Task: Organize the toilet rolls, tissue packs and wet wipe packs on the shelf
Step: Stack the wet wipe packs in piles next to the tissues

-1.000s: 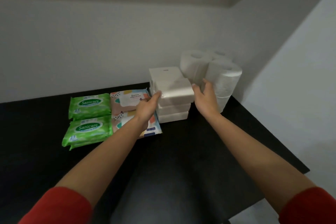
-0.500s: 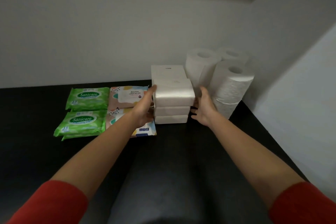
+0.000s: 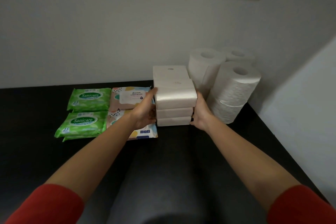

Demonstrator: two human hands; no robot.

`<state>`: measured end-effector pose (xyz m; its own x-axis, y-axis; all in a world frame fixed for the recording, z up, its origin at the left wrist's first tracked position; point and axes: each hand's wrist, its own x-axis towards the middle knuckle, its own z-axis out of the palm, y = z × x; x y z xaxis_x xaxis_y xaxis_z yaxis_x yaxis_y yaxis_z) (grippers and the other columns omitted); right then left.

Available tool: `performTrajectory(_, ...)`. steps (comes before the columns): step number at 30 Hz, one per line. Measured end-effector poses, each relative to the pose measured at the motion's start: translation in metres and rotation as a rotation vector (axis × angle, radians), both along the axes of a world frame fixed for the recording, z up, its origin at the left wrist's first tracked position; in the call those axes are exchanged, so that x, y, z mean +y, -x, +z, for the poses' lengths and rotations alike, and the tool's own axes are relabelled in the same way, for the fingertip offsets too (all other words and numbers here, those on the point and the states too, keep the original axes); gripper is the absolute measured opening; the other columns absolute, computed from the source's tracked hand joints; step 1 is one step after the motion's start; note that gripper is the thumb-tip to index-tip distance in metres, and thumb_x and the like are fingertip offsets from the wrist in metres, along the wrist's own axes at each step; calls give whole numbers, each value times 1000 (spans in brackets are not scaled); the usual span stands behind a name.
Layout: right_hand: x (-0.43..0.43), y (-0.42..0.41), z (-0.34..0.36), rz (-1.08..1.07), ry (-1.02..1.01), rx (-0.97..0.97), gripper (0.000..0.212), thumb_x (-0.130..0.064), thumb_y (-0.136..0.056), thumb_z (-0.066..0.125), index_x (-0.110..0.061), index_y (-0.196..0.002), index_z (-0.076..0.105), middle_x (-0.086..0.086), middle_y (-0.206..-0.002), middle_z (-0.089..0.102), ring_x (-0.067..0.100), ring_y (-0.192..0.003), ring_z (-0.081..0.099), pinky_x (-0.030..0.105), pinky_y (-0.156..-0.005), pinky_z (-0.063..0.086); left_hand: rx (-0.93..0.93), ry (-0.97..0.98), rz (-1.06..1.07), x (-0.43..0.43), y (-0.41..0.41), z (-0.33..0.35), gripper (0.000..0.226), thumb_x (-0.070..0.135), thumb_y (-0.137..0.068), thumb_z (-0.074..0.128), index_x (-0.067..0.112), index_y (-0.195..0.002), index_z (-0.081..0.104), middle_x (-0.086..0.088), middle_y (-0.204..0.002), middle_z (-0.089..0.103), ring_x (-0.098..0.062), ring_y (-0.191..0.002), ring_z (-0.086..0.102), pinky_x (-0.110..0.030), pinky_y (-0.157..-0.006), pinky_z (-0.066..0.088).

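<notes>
Between the left hand (image 3: pixel 144 112) and right hand (image 3: pixel 201 114), three white, glossy-wrapped tissue packs (image 3: pixel 174 105) are stacked squarely. The stack's sides are pressed by flat palms, fingers uncurled.

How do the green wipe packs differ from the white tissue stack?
The green wipe packs carry printed labels; the tissue stack is plain white. The wipe packs lie low, one behind the other; the tissue stack rises three packs high. No hand touches the wipe packs; the left hand and right hand press the tissue stack's sides. Both sit on the black shelf.
</notes>
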<state>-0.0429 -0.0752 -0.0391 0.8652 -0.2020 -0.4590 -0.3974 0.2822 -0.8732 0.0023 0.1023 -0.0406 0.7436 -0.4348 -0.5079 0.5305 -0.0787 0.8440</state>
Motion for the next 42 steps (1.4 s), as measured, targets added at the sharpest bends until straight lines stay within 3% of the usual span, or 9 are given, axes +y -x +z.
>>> performTrajectory(3, 0, -3, -3, -5, -8, -5, 46, -60, -90, 38, -26, -98, 68, 6, -96, 72, 24, -88, 66, 37, -72, 55, 0, 8, -13, -2, -1, 0, 78, 66, -91, 27, 9, -143, 37, -13, -118, 58, -23, -105, 56, -36, -86, 41)
performTrajectory(7, 2, -6, -7, -17, 12, 6, 50, -63, -88, 41, -27, -111, 67, 8, -108, 71, 27, -100, 67, 47, -92, 52, -10, 14, -13, -2, -5, -2, 74, 64, -93, 24, 12, -145, 36, -15, -123, 57, -27, -111, 55, -38, -89, 42)
performTrajectory(10, 5, -7, -7, -47, 35, 15, 50, -63, -88, 41, -28, -113, 66, 7, -109, 71, 28, -102, 66, 49, -95, 50, -6, 23, -24, -2, -6, -2, 74, 64, -94, 22, 11, -142, 38, -16, -118, 59, -26, -105, 57, -37, -86, 44)
performTrajectory(14, 4, -6, -6, -27, 25, 8, 51, -62, -88, 41, -26, -112, 68, 8, -108, 72, 28, -100, 67, 48, -92, 52, -24, -11, 8, -3, -10, -4, 82, 71, -89, 28, 14, -147, 29, -20, -134, 52, -33, -121, 51, -46, -103, 41)
performTrajectory(18, 1, -4, -5, 0, 3, -25, 49, -60, -90, 40, -25, -111, 68, 7, -105, 72, 26, -97, 68, 42, -84, 55, -50, -40, 31, -5, -9, -4, 85, 74, -86, 28, 15, -147, 27, -19, -136, 49, -33, -124, 49, -42, -94, 42)
performTrajectory(24, 1, -2, -2, 5, 5, -31, 42, -57, -92, 38, -28, -98, 68, 4, -97, 71, 21, -91, 66, 35, -71, 53, -102, -59, 74, -8, -8, -4, 77, 68, -90, 27, 20, -150, 18, -18, -145, 40, -35, -131, 42, -46, -99, 39)
performTrajectory(34, 0, -3, -2, -29, -36, -95, 48, -58, -92, 33, -26, -95, 69, 6, -98, 71, 22, -93, 65, 37, -76, 52, -78, 92, 115, -10, -5, -1, 62, 59, -94, 35, 20, -142, 33, -12, -135, 51, -27, -119, 52, -40, -90, 44)
performTrajectory(42, 0, -4, -1, -5, -15, -115, 47, -57, -92, 35, -26, -95, 70, 6, -98, 73, 22, -93, 67, 37, -79, 53, -85, 127, 103, -10, -5, -2, 62, 56, -97, 33, 17, -145, 33, -11, -137, 51, -27, -124, 51, -37, -93, 44)
